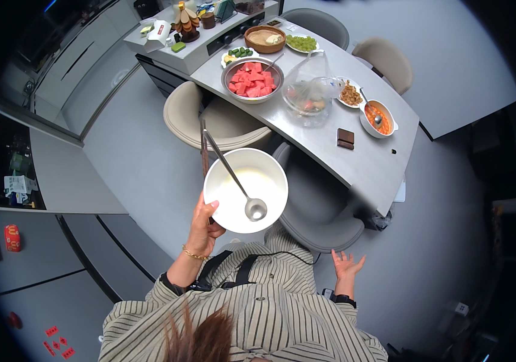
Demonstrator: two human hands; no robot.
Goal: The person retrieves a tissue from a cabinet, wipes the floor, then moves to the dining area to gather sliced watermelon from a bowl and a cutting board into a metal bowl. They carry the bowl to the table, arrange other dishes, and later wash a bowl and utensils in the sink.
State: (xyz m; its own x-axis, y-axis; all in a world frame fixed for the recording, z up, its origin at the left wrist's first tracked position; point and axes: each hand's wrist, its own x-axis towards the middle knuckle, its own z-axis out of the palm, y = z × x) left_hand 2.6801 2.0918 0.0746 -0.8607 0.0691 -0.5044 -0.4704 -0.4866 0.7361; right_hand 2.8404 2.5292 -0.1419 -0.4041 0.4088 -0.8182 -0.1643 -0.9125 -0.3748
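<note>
My left hand [206, 221] grips the left rim of a white bowl [271, 181], thumb inside, held in front of my body. A metal spoon [228, 167] leans in the bowl, its round head on the bottom and its handle over the far rim. Dark chopsticks [204, 154] stick out past the bowl's left side; their lower part is hidden behind it. A little yellowish residue shows inside the bowl. Off to the right, my right hand [347, 265] is held low, fingers spread and nothing in it, near the grey chair [326, 226].
Along the table [321, 158] stand a metal bowl of watermelon chunks [252, 80], a plastic-covered dish [308, 99], a plate of brown food pieces [350, 94], a white pot of red stew [378, 120] and green grapes [302, 43]. A beige chair [185, 113] is beside it.
</note>
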